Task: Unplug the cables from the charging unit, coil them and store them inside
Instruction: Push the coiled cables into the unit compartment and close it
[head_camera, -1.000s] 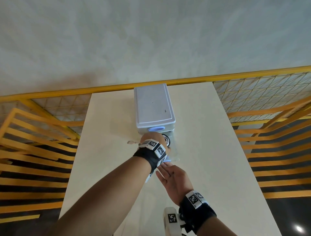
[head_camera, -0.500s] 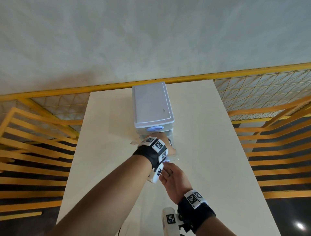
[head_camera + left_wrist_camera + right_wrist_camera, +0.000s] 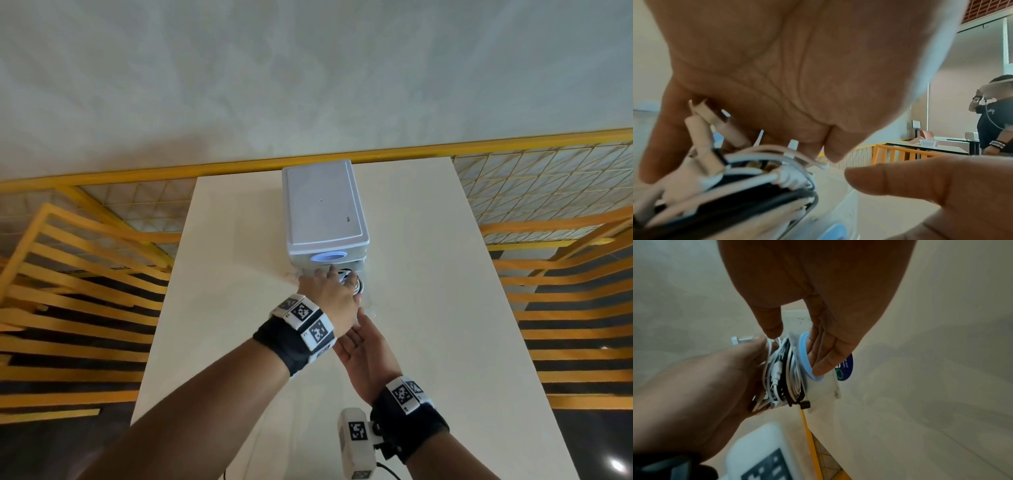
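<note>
Left grip [image 3: 327,294] clasps the coiled cables [image 3: 780,369] to lower them into the drawer [image 3: 819,386] of the charging unit [image 3: 323,205] just ahead, which the right grip [image 3: 368,346], just behind, holds out by its blue ring [image 3: 802,353].

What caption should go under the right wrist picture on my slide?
The left hand grips coiled white and black cables beside the drawer while the right hand hooks its blue ring handle.

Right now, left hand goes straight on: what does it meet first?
Likely the charging unit, just under its blue ring; the cable coil in the left hand touches first. Depth unclear.
</note>
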The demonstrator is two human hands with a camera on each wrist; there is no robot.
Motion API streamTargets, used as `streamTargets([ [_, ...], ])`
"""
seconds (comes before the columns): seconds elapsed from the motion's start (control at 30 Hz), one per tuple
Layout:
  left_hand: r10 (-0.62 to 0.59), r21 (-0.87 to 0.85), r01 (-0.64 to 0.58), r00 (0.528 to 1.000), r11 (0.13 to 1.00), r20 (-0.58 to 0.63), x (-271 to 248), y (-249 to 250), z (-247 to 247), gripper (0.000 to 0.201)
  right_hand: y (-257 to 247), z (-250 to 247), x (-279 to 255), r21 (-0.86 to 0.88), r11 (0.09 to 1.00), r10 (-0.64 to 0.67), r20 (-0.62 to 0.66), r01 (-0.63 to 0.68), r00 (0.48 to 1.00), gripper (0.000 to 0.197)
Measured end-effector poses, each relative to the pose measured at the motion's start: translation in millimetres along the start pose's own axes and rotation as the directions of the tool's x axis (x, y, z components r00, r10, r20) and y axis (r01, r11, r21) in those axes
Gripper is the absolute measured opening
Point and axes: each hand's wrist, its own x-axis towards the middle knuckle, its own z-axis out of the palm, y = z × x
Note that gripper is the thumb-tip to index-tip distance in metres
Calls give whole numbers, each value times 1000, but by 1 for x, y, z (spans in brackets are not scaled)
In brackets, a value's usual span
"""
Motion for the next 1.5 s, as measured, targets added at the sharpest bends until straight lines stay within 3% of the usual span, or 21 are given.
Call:
streamTargets([
  [0.13,-13,97,12,1000,995,12,8,1,1,61,3,-2,4,5,1000,-1,-4,1,1000,54],
  [0.33,-205,45,202,977,978,55,22,25,2,62,-2,0,0,-79,996,-34,15,35,999,39],
  [0.47,-253,-12,256,963,967,90,28,32,-2,64,-2,-2,2,-137,989,-49,-4,48,999,37],
  [0.7,-232,-122,242,969,962,89,28,30,-1,59,1,-1,3,-155,984,-94,-26,88,995,38],
  [0.8,-115,-181,122,992,976,51,17,14,-1,68,2,-4,6,-116,989,-91,-17,88,996,42],
  [0.93,18,-122,-16,1000,992,17,9,-4,11,57,0,-3,6,-114,989,-101,-21,98,995,46],
  [1.13,-88,8,88,995,996,37,11,14,10,70,3,-2,5,-145,983,-111,1,110,994,49],
  [1.27,-214,-14,215,976,977,37,18,20,9,81,3,-1,3,-162,980,-117,18,118,993,48],
  [1.4,-262,-62,267,962,962,75,23,20,8,99,6,0,4,-149,982,-118,6,118,993,49],
  [1.5,-245,-127,247,969,961,27,24,25,8,87,4,-3,7,-140,982,-129,-14,126,992,47],
])
